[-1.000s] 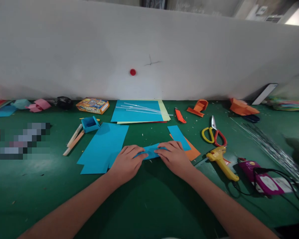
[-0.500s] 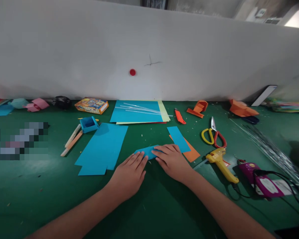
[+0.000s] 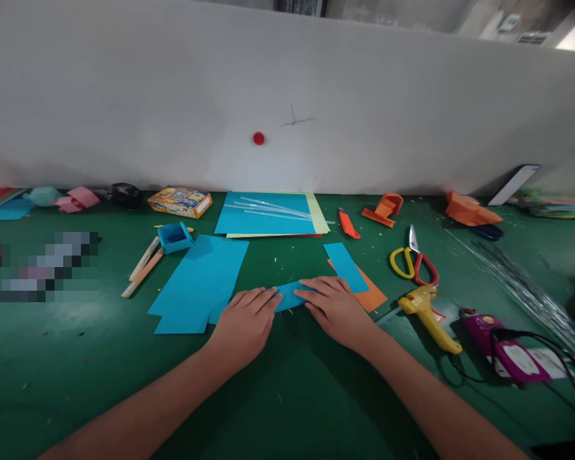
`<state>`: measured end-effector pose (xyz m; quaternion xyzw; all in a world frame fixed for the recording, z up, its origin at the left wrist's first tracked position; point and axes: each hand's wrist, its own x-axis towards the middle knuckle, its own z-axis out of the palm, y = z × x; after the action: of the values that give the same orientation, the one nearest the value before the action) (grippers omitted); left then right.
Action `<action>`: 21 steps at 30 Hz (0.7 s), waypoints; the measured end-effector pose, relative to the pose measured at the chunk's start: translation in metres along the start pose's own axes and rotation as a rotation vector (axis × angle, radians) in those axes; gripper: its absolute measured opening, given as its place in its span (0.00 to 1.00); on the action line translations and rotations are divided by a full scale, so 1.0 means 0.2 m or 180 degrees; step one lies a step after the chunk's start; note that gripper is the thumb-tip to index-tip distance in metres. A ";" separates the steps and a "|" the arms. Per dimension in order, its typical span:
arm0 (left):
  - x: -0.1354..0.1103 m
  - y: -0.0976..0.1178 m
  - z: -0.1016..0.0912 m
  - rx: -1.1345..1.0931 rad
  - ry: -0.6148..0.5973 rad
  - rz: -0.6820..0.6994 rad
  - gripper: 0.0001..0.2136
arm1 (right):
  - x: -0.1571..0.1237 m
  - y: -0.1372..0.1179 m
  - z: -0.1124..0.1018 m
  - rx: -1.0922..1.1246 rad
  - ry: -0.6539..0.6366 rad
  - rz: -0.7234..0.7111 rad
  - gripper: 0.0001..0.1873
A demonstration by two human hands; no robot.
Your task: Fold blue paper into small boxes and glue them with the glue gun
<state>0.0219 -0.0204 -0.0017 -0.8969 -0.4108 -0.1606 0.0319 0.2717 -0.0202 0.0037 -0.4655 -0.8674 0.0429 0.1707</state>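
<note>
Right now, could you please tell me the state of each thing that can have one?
Blue strip: partly under left hand and right hand.
Scissors: lying, seemingly closed.
Glue gun: lying on its side.
Small blue box: open.
Orange-red cutter: lying, blade position unclear.
Printed carton: lying flat.

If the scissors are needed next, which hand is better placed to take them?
Probably the right hand: the scissors lie on its side. The left hand is farther, and would have to reach past the right. Both hands have fingers on the blue strip.
</note>
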 end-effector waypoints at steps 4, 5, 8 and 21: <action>-0.01 0.01 0.03 -0.0016 0.0049 0.0307 0.20 | 0.00 -0.01 0.00 -0.0098 -0.0290 -0.0022 0.22; -0.01 0.01 0.03 -0.0033 0.0000 0.0406 0.20 | 0.00 -0.01 0.00 -0.0123 -0.0384 -0.0034 0.23; -0.01 0.00 0.05 -0.0070 -0.0293 0.0614 0.23 | -0.01 -0.01 0.00 -0.0200 -0.0614 -0.0054 0.27; -0.07 -0.02 -0.03 -0.0126 -0.0740 0.0618 0.35 | -0.08 0.03 0.02 -0.0421 -0.0629 0.0095 0.37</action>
<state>0.0094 -0.0296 -0.0009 -0.9454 -0.3198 -0.0599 -0.0182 0.2836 -0.0296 -0.0052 -0.4821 -0.8739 0.0339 0.0526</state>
